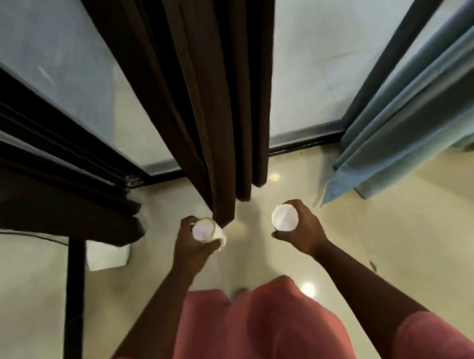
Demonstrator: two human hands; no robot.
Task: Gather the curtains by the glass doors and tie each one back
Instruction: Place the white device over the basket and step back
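A dark brown curtain [209, 94] hangs in gathered folds straight ahead of me, its lower hem ending just above my hands. My left hand [191, 247] is closed around a white round object with a pale rim [206, 230], touching the curtain's lower edge. My right hand [302, 231] grips a second white round object [284, 217], a little to the right of the curtain and apart from it. What these white objects are I cannot tell. A light blue curtain [415, 108] hangs bunched at the right by the glass door [319, 53].
Dark door frames [28, 128] run along the left, and a black post [73, 313] stands on the glossy cream floor [425, 232]. A white box [107, 254] sits low on the left. My pink garment [261, 337] fills the bottom of the view.
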